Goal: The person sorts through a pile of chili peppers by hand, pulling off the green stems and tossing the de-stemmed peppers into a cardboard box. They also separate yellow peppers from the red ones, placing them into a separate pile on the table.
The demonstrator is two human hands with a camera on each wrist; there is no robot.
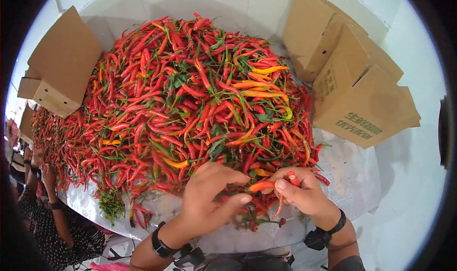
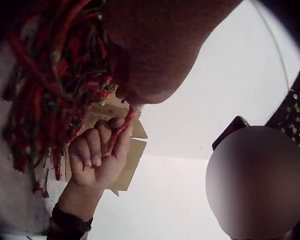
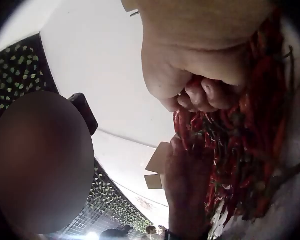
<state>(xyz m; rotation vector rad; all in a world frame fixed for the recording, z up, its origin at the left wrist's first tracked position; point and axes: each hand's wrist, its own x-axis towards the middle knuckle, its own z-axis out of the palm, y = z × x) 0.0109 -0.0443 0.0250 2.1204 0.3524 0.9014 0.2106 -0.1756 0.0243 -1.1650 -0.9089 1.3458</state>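
Note:
A large heap of red chili peppers (image 1: pixel 157 109) with green stems covers the table. My right hand (image 1: pixel 307 192) grips several chili peppers at the heap's near edge. One orange-red chili pepper (image 1: pixel 261 186) points left from its fingers, a red one sticks up by the thumb, and a thin one hangs below. Facing it, my left hand (image 1: pixel 209 192) has thumb and index finger parted, with the orange-red pepper's end close between their tips. In the left wrist view, a red chili pepper (image 2: pixel 124 131) extends from the right hand toward the left thumb. The left hand's other fingers are hidden.
Cardboard boxes stand at the right (image 1: pixel 366 99) and left (image 1: pixel 66 66) of the heap. Green stems (image 1: pixel 112 204) lie in a small pile near the front left. Another person's arm (image 1: pixel 59 214) reaches in at far left. The table has a pale plastic cover (image 1: pixel 347 175).

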